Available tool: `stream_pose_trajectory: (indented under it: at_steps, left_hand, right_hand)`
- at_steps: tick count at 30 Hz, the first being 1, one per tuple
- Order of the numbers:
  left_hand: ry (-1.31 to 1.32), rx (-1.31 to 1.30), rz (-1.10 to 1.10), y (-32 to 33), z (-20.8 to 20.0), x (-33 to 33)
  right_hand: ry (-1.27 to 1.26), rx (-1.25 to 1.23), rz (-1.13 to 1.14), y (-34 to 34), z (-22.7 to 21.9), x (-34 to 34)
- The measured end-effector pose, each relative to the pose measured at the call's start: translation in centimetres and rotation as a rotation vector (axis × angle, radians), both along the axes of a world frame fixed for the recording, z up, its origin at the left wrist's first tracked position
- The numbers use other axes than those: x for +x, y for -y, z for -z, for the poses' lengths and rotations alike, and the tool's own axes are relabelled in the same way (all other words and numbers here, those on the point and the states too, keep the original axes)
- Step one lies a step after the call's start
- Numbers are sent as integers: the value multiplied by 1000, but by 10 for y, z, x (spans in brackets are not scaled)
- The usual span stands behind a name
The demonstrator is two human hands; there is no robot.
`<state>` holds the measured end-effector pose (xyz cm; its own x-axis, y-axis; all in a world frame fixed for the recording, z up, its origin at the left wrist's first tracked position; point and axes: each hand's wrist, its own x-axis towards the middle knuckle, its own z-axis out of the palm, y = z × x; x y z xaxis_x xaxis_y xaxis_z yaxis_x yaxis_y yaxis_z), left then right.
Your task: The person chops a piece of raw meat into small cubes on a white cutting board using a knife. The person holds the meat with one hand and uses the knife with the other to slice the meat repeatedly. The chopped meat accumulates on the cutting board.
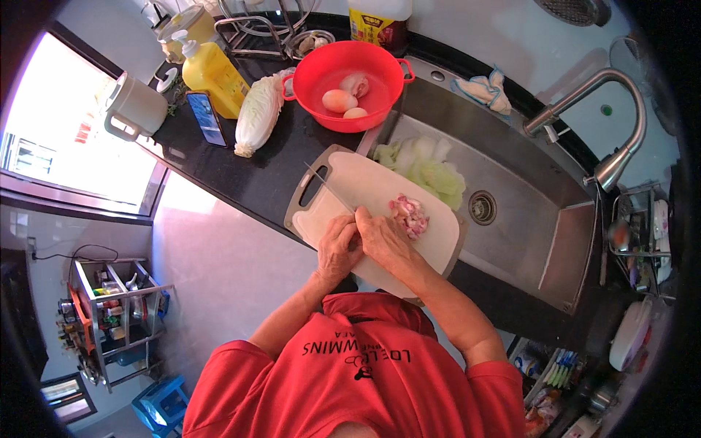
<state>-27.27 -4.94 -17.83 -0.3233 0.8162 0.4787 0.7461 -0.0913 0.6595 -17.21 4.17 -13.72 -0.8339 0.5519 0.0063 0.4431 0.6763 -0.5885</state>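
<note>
A pale cutting board (365, 179) with a grey rim and handle slot lies across the counter and the sink's edge. On it, my right hand (383, 237) is closed round the mostly hidden handle of a knife (328, 186), whose thin blade points away to the left. My left hand (338, 247) is closed right against the right one, by the base of the blade; what its fingers hold is hidden. Just right of my hands sits a small heap of chopped pink meat (409, 216).
A red colander (350, 117) holds eggs and a piece of meat. Left of it are a napa cabbage (259, 113), an upright phone (207, 118) and a yellow bottle (212, 77). Cabbage leaves (431, 171) lie in the steel sink (522, 233), with a faucet (617, 157) at its far right.
</note>
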Motion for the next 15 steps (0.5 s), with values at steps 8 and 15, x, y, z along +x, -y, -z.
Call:
stream_pose_trajectory:
  at_steps: [8, 15]
  left_hand:
    - [73, 81, -90, 0, 11, 2]
    - [537, 51, -32, 5, 13, 2]
  right_hand:
    - [235, -49, 75, 30, -31, 73]
    - [172, -260, 99, 18, -21, 113]
